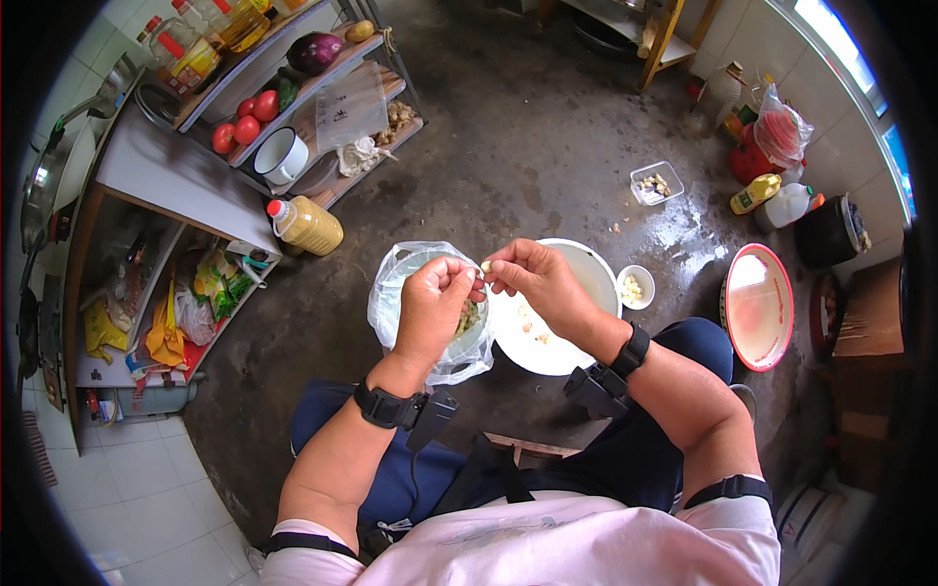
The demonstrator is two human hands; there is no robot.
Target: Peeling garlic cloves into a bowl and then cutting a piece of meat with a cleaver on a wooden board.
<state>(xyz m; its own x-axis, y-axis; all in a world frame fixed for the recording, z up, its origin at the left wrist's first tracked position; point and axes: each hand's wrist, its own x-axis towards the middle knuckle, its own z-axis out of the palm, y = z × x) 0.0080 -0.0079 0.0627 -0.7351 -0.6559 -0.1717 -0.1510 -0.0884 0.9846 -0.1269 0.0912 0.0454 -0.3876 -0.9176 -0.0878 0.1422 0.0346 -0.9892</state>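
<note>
Over the rim between two containers, my hands meet with fingertips almost touching. My right hand (529, 280) pinches a small pale garlic clove (486, 266) between thumb and fingers. Right beside the clove, my left hand (437, 296) is closed in a pinch; what its fingertips hold, if anything, is hidden. Below the left hand stands a container lined with a clear plastic bag (389, 283), greenish-brown scraps inside. A white basin (598, 269) under the right hand has several cloves (532, 327) on its bottom. To its right, a small white bowl (627, 274) holds pale peeled cloves.
A clear plastic box (668, 199) with cloves sits farther off on the wet dark floor. At right stands a red-rimmed enamel basin (757, 303), with bottles (755, 193) beyond. On the left are an oil jug (311, 227), a vegetable rack (337, 73) and an open cabinet (147, 186).
</note>
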